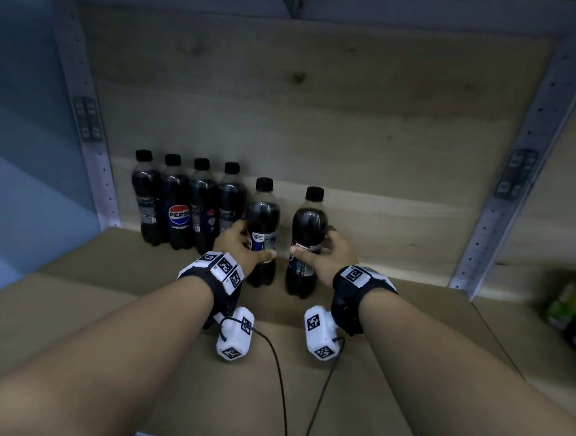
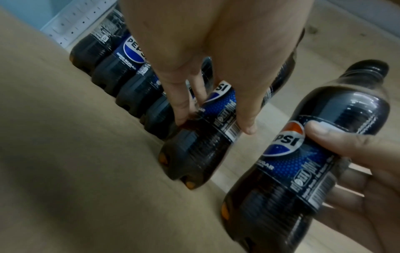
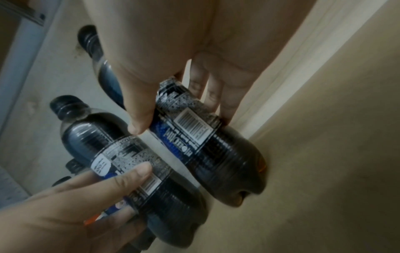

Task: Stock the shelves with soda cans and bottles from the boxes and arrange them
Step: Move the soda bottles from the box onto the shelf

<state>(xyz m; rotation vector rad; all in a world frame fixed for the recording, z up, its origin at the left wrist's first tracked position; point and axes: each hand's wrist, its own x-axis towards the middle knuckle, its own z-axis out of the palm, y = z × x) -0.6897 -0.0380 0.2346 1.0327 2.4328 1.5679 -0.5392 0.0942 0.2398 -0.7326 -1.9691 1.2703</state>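
A shop stockroom or store aisle: a wooden shelf (image 1: 139,310) on perforated metal uprights (image 1: 503,210), backed by a plywood panel (image 1: 320,102), carries a row of Pepsi bottles (image 1: 179,208) lined up at its rear. Packaged goods (image 1: 571,299) sit in the neighbouring bay to the right, blurred beyond identification.

Far right, packs (image 1: 571,302) — blurred, cut by the edge, unreadable; row (image 2: 121,68) behind the left hand (image 2: 194,59) — half hidden.
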